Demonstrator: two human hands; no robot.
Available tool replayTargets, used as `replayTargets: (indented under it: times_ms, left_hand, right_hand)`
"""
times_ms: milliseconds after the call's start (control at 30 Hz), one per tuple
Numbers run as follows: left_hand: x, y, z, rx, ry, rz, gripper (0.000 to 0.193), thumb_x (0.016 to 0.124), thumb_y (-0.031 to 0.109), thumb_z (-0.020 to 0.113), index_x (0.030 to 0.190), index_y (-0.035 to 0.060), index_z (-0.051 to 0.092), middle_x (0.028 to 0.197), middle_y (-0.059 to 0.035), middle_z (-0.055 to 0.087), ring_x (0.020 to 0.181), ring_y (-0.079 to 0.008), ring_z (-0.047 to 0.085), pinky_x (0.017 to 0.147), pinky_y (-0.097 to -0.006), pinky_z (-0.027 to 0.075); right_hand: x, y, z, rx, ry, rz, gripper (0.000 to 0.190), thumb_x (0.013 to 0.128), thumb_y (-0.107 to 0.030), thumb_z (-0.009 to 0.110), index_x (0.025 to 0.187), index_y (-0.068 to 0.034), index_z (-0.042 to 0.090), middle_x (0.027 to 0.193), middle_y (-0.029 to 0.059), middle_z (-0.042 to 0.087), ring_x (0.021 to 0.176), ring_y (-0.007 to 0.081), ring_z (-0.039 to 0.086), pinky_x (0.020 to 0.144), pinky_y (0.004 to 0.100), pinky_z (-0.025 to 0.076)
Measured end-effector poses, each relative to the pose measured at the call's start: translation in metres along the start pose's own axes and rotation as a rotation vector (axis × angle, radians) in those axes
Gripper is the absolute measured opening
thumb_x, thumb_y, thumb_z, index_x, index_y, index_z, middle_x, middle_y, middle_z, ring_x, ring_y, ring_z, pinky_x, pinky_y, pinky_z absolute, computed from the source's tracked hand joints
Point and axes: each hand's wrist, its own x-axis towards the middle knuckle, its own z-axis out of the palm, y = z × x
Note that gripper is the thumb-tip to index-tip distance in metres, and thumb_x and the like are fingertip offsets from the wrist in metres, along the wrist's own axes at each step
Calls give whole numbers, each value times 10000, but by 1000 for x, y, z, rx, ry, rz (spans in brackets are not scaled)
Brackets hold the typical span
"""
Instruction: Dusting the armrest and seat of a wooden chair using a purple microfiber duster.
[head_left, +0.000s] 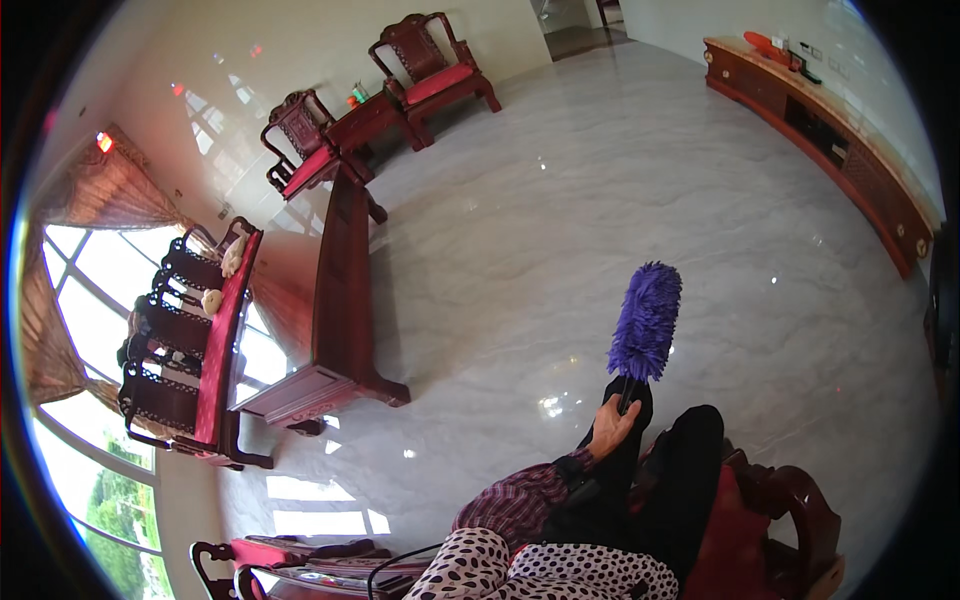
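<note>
My left hand (613, 429) grips the black handle of a purple microfiber duster (646, 321). It rests at my knee, and the fluffy head points away from me above the floor. A plaid sleeve (517, 499) covers that forearm, with a dark band at the wrist. My right hand is out of view. My legs in black trousers (686, 457) stretch forward from a wooden armchair with a red seat (726, 525).
Grey marble-look floor tiles (540, 210) reflect light. To the left stand a long wooden coffee table (341, 292) and a carved bench (217, 360) by curtained windows. Two carved armchairs (431, 82) flank a side table (367, 120). A low TV cabinet (814, 135) lines the right wall.
</note>
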Motion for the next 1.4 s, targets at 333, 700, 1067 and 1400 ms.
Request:
replayTargets:
  times_ms: [333, 700, 1067, 1400]
  left_hand:
    - [6, -14, 12, 109, -13, -36, 356, 764, 283, 568, 925, -34, 554, 809, -276, 598, 803, -440, 579, 703, -491, 454]
    - [2, 4, -8, 3, -112, -67, 408, 691, 339, 629, 835, -36, 557, 741, -218, 609, 749, -375, 608, 665, -432, 462]
    - [9, -6, -6, 45, -113, 26, 372, 701, 305, 613, 832, -37, 548, 717, -232, 592, 734, -386, 598, 639, -445, 454]
    - [6, -12, -12, -105, -162, -75, 315, 783, 273, 591, 900, -18, 578, 711, -226, 588, 719, -368, 602, 627, -421, 452]
  right_hand:
    - [4, 14, 4, -16, -2, 12, 398, 907, -360, 454, 828, -33, 667, 807, 155, 648, 708, 300, 597, 649, 411, 464]
    - [0, 2, 4, -5, 24, 0, 406, 916, -362, 455, 827, -18, 653, 806, 176, 639, 694, 332, 576, 649, 419, 458]
    - [-3, -18, -4, 19, -22, 43, 413, 911, -374, 461, 829, -22, 660, 789, 182, 639, 702, 332, 585, 651, 426, 456]
    - [16, 73, 38, 105, -118, 4, 423, 945, -330, 379, 974, 41, 582, 918, 183, 602, 855, 294, 565, 794, 360, 426]
